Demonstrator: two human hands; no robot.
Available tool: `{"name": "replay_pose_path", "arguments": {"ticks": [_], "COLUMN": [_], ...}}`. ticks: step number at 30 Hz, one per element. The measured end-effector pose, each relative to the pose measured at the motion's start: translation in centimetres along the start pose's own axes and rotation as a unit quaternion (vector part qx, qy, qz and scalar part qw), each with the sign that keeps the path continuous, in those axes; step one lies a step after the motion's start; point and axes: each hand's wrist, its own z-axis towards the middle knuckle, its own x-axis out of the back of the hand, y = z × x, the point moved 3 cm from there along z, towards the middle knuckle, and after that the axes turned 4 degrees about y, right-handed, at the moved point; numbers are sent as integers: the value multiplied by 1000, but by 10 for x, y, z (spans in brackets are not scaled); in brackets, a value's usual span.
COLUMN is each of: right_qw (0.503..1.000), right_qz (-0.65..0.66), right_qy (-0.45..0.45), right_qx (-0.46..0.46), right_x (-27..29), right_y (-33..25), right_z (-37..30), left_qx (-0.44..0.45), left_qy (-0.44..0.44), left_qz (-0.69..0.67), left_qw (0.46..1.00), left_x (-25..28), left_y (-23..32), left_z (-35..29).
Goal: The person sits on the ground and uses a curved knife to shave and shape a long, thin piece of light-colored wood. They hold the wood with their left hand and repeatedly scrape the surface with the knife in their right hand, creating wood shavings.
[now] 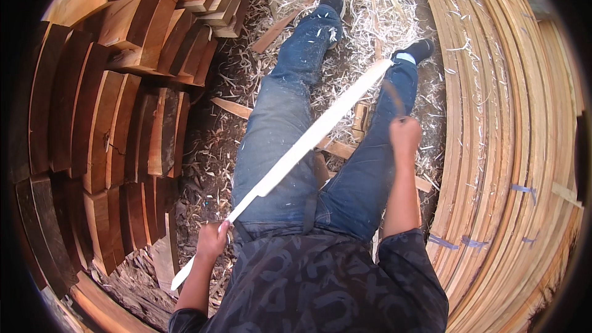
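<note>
A long pale piece of wood [314, 142], shaped like a bat with a narrow handle and a wider blade, lies slantwise over my legs. My left hand [213, 239] is closed round its narrow part, and the handle end sticks out past my fist at lower left. Its far tip reaches my right lower leg. My right hand [405, 132] is closed in a fist on a curved brownish blade-like tool [392, 95], smeared by motion. The tool points up and left, close to the wood's far end; I cannot tell whether they touch.
Rough wooden blocks [117, 129] are stacked along the left. Long, thin wooden strips [487, 148], some tied with bluish bands, run along the right. Pale shavings [364, 12] and loose sticks cover the ground around my outstretched legs [277, 129].
</note>
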Motion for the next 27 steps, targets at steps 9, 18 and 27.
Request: {"name": "replay_pose_path", "arguments": {"ticks": [9, 18, 27], "right_qw": [952, 996, 959], "right_qz": [23, -67, -52], "right_qy": [-108, -31, -162], "right_qx": [285, 57, 226], "right_x": [2, -8, -17], "right_y": [-44, -7, -48], "right_z": [-63, 41, -22], "left_qx": [-9, 50, 64], "left_qy": [-22, -49, -48], "left_qz": [34, 50, 33], "left_qw": [999, 996, 996], "left_x": [4, 19, 14], "left_y": [3, 31, 30], "left_z": [2, 0, 0]}}
